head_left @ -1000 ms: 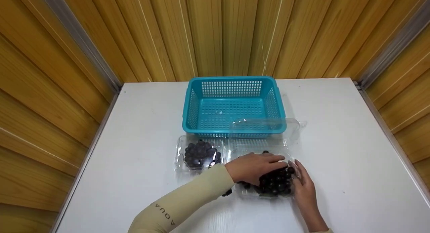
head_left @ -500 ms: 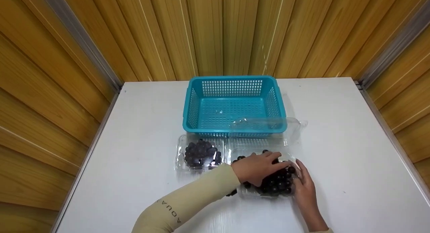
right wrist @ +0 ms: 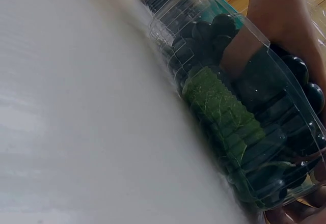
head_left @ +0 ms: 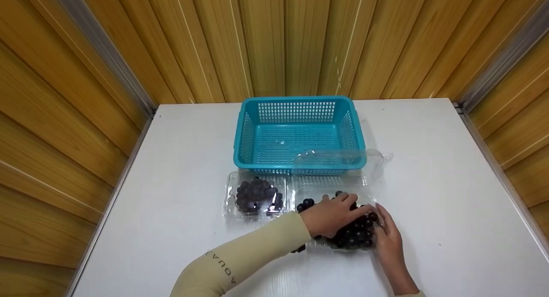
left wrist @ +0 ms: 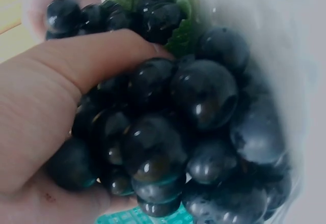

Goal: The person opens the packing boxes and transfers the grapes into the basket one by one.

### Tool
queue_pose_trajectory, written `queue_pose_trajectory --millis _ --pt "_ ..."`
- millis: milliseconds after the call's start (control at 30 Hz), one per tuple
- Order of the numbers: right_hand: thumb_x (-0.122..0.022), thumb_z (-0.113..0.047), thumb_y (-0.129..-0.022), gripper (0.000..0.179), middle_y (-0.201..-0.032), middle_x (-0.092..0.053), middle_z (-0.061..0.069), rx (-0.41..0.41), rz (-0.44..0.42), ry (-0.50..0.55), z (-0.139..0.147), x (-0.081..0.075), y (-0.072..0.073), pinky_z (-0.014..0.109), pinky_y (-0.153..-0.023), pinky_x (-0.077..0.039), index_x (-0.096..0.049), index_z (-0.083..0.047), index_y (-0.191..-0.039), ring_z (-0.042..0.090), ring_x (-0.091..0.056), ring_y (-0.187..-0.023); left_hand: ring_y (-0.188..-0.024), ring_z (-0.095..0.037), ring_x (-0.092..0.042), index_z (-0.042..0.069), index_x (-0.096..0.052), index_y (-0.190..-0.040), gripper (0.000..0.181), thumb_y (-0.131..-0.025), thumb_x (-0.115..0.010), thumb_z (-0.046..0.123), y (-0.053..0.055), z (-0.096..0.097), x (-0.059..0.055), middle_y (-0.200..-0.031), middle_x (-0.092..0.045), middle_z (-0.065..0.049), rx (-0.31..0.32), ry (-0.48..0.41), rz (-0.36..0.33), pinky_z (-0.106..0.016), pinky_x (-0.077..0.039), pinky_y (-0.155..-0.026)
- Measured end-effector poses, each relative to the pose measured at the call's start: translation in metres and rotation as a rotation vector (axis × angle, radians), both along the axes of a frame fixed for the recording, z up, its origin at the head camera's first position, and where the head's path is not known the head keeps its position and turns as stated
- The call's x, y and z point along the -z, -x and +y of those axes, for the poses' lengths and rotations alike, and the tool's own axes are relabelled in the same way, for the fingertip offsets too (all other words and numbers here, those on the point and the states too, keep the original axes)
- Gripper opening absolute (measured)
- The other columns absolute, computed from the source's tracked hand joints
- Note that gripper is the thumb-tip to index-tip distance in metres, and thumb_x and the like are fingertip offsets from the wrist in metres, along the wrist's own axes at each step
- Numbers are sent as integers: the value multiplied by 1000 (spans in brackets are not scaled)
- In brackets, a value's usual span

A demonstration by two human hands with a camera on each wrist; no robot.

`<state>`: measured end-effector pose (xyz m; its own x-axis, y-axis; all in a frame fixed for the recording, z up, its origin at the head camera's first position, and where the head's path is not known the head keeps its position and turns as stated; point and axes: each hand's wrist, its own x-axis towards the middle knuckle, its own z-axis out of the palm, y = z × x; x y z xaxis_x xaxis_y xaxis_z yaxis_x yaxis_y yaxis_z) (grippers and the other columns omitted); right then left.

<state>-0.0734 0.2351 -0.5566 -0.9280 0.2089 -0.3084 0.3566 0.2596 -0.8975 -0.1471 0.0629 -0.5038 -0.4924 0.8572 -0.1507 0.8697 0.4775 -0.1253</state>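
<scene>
Two grips: left hand (head_left: 332,214) round dark grapes (left wrist: 155,147); right hand (head_left: 389,239) on clear container (head_left: 363,197).

At the frame's centre there is one turquoise perforated plastic basket (head_left: 296,99); at lower centre, two clear rectangular plastic boxes (head_left: 230,201), round black grapes (head_left: 354,233) beyond counting, one bare left hand (head_left: 331,215), one bare right hand (head_left: 389,241).

Blue-black grapes (head_left: 354,236), green leaf (right wrist: 219,107), turquoise basket (head_left: 266,166), white table (head_left: 429,181), cream sleeve (head_left: 257,254) (dark lettering (head_left: 227,271)), woodgrained golden-brown walls (head_left: 300,40)
</scene>
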Motion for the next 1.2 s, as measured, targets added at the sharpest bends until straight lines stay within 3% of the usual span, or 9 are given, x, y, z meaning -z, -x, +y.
queue_pose_trajectory --millis 333,700,967,1067,1200 --pt "-30 -2 -99 59 -161 -22 4 21 45 33 -3 2 -2 40 -122 -17 -17 -14 -155 20 -16 -150 -115 -15 -49 31 -16 -150 100 -74 -80 34 2 0 8 -134 -44 -2 40 -17 37 -36 -58 -80" --pt "-29 0 -98 62 -163 -16 2 30 30 47 -3 1 -2 41 -123 -12 -13 -14 -156 20 -9 -151 -111 -15 -52 32 -19 -150 93 -78 -77 29 1 0 9 -130 -47 -2 32 -51 44 -35 -58 -77" --pt "-28 -2 -99 60 -162 -18 -1 40 24 59 -3 2 -1 39 -122 -17 -14 -17 -156 17 -15 -150 -112 -16 -53 32 -22 -150 91 -79 -78 26 0 -2 7 -131 -47 -1 30 -93 43 -36 -59 -78" --pt "-28 -3 -100 59 -162 -19 -3 42 19 58 -3 1 -1 34 -120 -22 -15 -18 -156 16 -18 -149 -112 -16 -53 33 -23 -150 92 -77 -79 26 0 -3 5 -130 -47 0 21 -94 38 -36 -58 -78" --pt "-29 -3 -100 59 -161 -22 -2 42 37 41 -4 1 0 15 -113 -27 -17 -17 -155 16 -21 -148 -109 -15 -54 33 -25 -150 90 -79 -78 24 -1 -5 2 -128 -48 0 18 -105 36 -36 -59 -77"
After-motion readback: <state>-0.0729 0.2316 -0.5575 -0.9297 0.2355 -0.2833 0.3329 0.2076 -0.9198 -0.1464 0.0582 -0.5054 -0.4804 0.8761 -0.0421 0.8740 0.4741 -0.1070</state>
